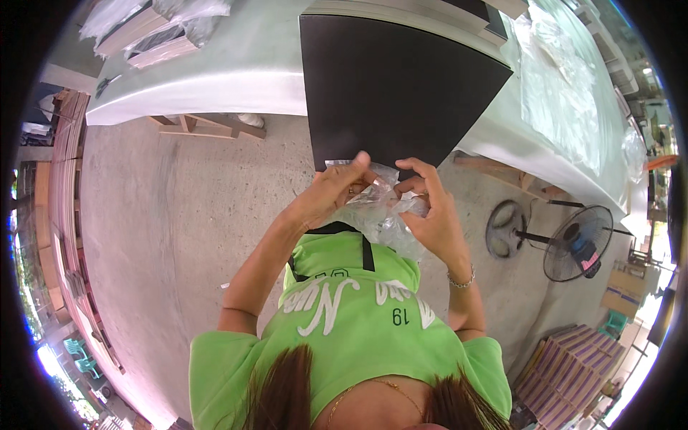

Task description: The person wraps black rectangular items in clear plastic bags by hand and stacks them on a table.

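Brown hair hangs nearest the camera, in two lengths over a lime-green T-shirt with white and dark lettering; a thin gold necklace shows at the neckline. Both forearms reach forward to a crumpled piece of clear plastic film, which is held up between the hands in front of the shirt; the left hand grasps its left side, thumb pointing forward and fingers curled in; the right hand grasps its right side, fingers bent, with a chain bracelet at that wrist. Just beyond the fingertips is the near edge of a large black panel; whether they touch it, I cannot tell. The panel projects past the edge of a white-covered table; flat pieces in clear wrapping lie at the table's far left, and loose clear sheeting spreads at right; a pedestal fan stands to the right on the concrete floor.
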A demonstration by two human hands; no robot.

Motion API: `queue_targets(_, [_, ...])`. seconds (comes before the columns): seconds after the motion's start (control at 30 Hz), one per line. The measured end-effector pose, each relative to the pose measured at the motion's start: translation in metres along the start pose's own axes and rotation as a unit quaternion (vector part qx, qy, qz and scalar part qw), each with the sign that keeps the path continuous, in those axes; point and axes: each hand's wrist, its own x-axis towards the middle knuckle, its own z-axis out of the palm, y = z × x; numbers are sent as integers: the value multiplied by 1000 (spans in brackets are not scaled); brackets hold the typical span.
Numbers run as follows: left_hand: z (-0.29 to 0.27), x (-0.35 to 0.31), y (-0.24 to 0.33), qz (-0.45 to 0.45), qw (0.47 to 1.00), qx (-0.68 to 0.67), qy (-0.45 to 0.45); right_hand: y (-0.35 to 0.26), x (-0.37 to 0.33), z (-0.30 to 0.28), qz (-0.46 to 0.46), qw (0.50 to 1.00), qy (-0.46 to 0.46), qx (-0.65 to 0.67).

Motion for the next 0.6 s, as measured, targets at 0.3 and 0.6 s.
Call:
queue_targets(0.3, [-8, -14, 23, 14, 965, 259, -34, 10, -2, -3, 3, 999, 38, -9])
queue_targets(0.6, [-5, -12, 19, 34, 970, 235, -42, 5, -4, -6, 33, 999, 20, -31])
